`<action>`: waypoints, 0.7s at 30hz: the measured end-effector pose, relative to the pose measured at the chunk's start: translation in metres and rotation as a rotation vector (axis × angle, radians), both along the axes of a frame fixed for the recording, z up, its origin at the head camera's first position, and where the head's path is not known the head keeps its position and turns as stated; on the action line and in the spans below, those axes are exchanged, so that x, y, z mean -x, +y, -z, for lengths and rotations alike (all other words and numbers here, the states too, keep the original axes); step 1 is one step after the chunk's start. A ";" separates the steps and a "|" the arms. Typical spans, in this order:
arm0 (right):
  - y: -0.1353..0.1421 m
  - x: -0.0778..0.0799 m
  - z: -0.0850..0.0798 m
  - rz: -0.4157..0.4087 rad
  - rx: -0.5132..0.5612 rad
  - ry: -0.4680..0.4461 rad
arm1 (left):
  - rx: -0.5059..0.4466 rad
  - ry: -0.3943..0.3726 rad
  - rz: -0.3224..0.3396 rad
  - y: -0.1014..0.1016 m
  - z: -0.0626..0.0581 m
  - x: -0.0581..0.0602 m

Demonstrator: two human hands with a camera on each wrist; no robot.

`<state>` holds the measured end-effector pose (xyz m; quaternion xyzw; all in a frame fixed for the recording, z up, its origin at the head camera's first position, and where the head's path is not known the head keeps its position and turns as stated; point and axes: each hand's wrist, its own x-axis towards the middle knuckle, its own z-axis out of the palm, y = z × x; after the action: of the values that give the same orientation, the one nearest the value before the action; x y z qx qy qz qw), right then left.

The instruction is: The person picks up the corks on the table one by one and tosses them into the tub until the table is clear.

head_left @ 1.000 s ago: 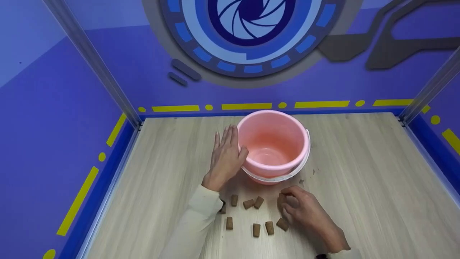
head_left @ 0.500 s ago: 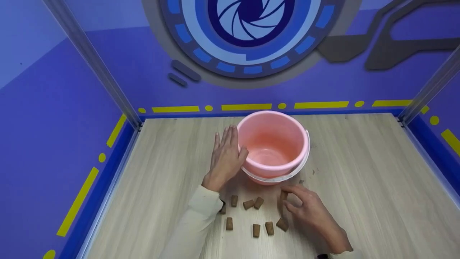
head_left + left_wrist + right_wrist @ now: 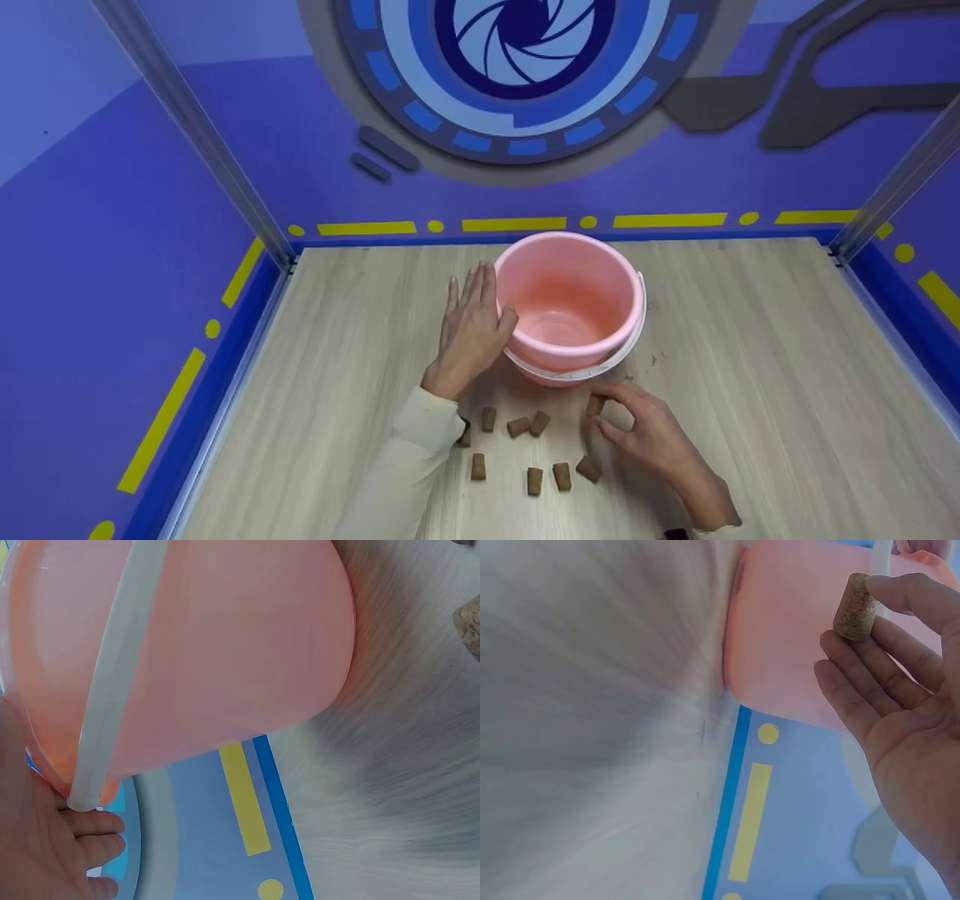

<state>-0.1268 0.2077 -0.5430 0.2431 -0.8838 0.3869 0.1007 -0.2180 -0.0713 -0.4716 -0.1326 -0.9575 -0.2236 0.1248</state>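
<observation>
A pink bucket point(image 3: 559, 352) with a white handle point(image 3: 600, 367) stands upright, and its inner floor is visible. My left hand point(image 3: 471, 334) rests against its left side, fingers straight along the outside and thumb at the rim; the left wrist view has these fingers point(image 3: 101, 849) extended near the handle's end. In front of the bucket, my right hand point(image 3: 649, 431) pinches a cork point(image 3: 855, 609) between thumb and fingertips. In the right wrist view that brown, tapered cork overlaps the bucket's wall, with the other fingers spread loosely below it.
Several more corks lie scattered on the wooden table point(image 3: 345, 337) in front of the bucket, among them one cork point(image 3: 588, 469) near the right hand and another cork point(image 3: 478, 466) by the left sleeve. Blue printed panels point(image 3: 225, 180) wall in the table's sides and back.
The right hand has shifted slightly to the right, and its hold has turned so that more of the cork shows between the fingertips. Left hand, bucket and loose corks stay in place.
</observation>
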 end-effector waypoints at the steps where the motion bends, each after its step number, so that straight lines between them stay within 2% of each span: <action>1: 0.000 0.000 0.000 -0.004 0.004 0.016 | -0.002 0.000 0.001 0.000 0.000 0.000; 7: 0.000 0.001 -0.004 -0.037 0.040 0.111 | -0.008 -0.005 0.002 -0.001 0.001 0.001; 13: 0.001 0.000 -0.010 -0.067 0.094 0.113 | 0.002 -0.003 -0.001 0.000 0.001 0.000; 21: -0.001 -0.002 -0.020 -0.041 0.080 0.170 | -0.017 -0.035 -0.002 0.000 0.000 -0.001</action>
<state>-0.1249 0.2066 -0.5229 0.2890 -0.8507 0.4017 0.1772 -0.2175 -0.0716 -0.4718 -0.1264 -0.9578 -0.2341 0.1093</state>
